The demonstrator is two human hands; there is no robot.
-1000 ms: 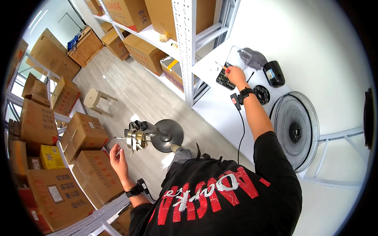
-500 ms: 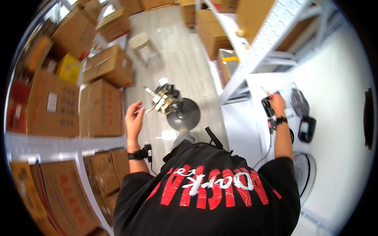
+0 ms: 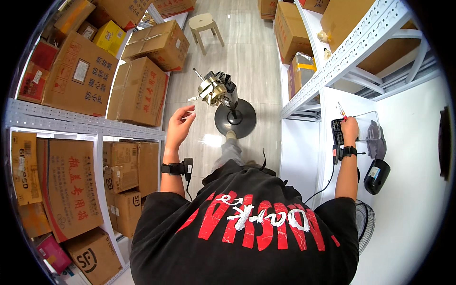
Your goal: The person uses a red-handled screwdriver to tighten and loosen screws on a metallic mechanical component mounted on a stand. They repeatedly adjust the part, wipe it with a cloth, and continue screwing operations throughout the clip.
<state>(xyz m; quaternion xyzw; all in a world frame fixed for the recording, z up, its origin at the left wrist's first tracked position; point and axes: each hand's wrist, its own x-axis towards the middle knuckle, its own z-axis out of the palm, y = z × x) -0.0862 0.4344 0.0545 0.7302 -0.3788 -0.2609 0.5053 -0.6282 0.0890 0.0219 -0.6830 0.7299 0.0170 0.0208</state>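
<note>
A: What are the 2 hands doing around the fan stand (image 3: 245, 118)?

B: The left hand (image 3: 178, 127) is hovering to the left of the stand and nearer the wearer, close to its brass-coloured motor (image 3: 211, 91). Its fingers are curling loosely, leaving a narrow gap at the thumb.

A: And the right hand (image 3: 350, 127)?

B: It's sitting well to the right of the stand, its fingers gripping a slim red-and-silver tool (image 3: 341, 111) that is pointing away from the wearer.

A: What's lying near that tool?

B: A black tool case (image 3: 337, 133) is lying right beside the hand, on the white table (image 3: 299, 154) to the stand's right. A grey cloth (image 3: 376, 142) and a black rounded housing (image 3: 378, 176) are lying farther right of the stand.

A: Anything beyond the stand?

B: A beige stool (image 3: 202, 21) is standing past it, and cardboard boxes (image 3: 138, 92) are filling shelves to its left.
</note>
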